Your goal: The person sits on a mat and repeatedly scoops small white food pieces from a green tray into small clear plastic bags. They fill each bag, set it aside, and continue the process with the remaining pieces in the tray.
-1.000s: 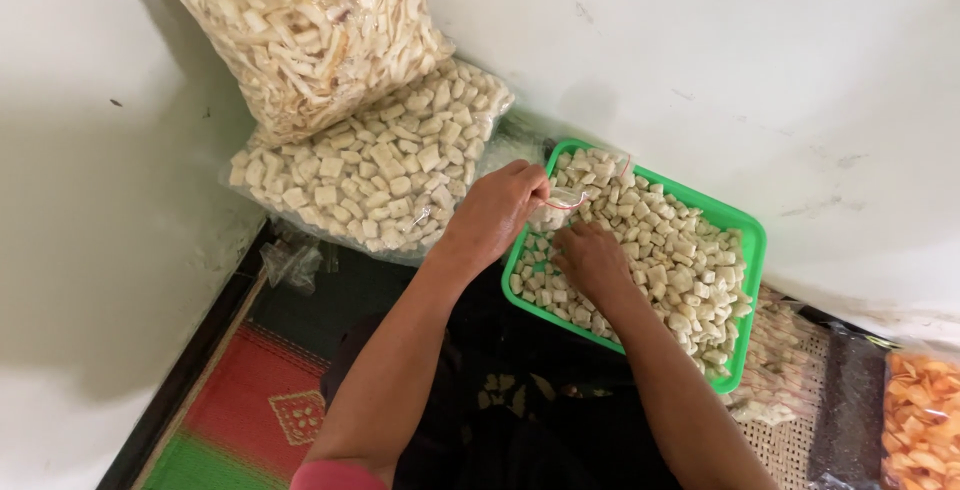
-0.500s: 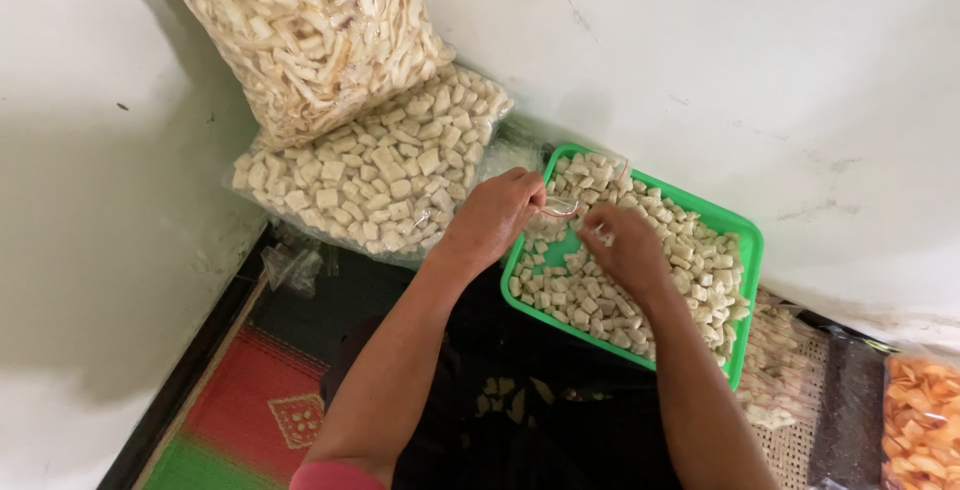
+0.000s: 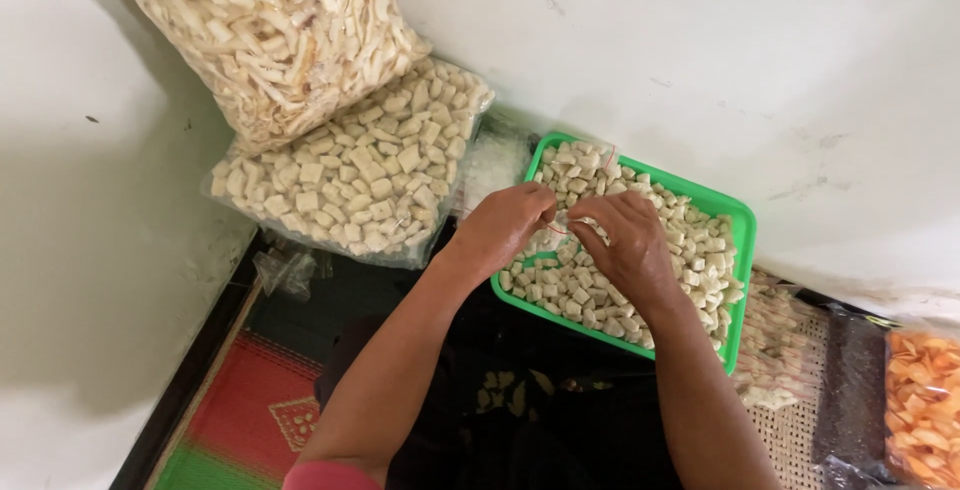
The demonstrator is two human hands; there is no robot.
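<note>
A green tray full of small pale square crackers sits on the floor by the white wall. Over its left half, my left hand and my right hand meet, both pinching a small clear plastic bag between the fingertips. The bag is mostly hidden by my fingers, so I cannot tell what is in it.
A big clear bag of the same square crackers lies to the left, under a larger bag of pale stick crackers. Orange crackers in a bag are at the right edge. A woven mat covers the floor.
My right hand rose from the crackers in the tray and came to meet the left hand at the small bag. The left hand stayed almost still.
</note>
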